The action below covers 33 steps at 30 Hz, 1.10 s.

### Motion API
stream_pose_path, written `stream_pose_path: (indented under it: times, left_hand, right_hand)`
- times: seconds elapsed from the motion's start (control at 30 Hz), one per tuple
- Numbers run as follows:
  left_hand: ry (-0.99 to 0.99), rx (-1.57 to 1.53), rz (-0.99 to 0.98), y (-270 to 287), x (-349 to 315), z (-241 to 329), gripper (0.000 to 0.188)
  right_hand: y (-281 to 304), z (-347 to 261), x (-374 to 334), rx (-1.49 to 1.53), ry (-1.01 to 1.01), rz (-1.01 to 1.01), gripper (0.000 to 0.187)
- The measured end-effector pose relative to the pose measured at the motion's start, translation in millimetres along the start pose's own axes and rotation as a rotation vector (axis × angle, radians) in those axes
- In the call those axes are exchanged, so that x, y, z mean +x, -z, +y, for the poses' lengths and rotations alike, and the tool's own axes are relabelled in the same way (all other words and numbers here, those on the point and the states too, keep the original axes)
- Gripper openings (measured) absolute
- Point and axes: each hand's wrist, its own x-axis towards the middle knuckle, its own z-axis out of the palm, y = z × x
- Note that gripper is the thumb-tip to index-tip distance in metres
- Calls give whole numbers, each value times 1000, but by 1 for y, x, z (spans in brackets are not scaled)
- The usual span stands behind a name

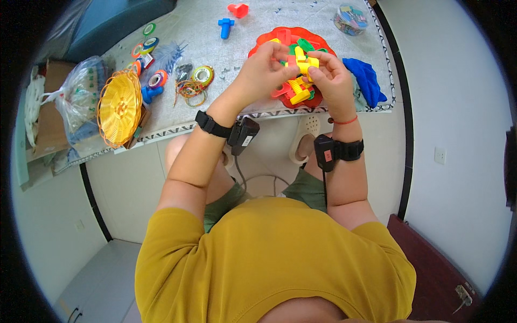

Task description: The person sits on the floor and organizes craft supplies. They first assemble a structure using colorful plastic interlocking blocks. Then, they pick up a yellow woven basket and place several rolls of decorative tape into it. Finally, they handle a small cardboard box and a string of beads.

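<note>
Both my hands meet above a red scalloped tray (259, 44) heaped with red, green and yellow plastic toy bolts and nuts. My right hand (335, 83) pinches a yellow toy bolt (308, 65) between thumb and fingers. Close beside it, my left hand (261, 72) has its fingers curled and its thumb tip against the yellow pieces; what lies between its fingers is partly hidden. Lower in the tray, another yellow toy bolt (299, 91) with a ridged shaft rests near my right thumb. Beyond my left hand stand a blue toy bolt (225, 28) and a red plastic piece (238, 10).
On the left are a yellow woven basket (119, 107), a stuffed plastic bag (83, 99), tape rolls (203, 75) and coloured rubber bands (192, 92). Blue cloth (366, 83) lies right of the tray. A clear round tub (350, 20) stands behind. The table's near edge (183, 129) runs before my knees.
</note>
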Motion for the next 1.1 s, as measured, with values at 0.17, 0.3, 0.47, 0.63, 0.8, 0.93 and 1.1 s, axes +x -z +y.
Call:
stream_pose_path:
  times: [0.17,0.3,0.47,0.63,0.8,0.93,1.1]
  left_hand:
    - [-207,87,8,-10,-11,14,40]
    - [-1,-26,28,0,-6,11,38]
    - [237,-52,60,-1,-3,17,27]
    - [412,-51,55,-5,1,18,40]
    - [427,7,33,-3,6,17,43]
    - [-153,196,174,-12,7,-1,33]
    - [-402,349,73,-13,0,13,38]
  right_hand:
    - [-1,-3,0,54,-6,13,33]
    - [-1,-1,-1,33,24,-26,33]
    - [0,2,-2,5,71,-48,33]
    - [2,2,-4,9,95,-77,35]
    - [5,3,-5,-36,137,-70,36]
    - [8,5,-2,-69,165,-11,36]
    - [8,0,-3,-23,111,-9,36]
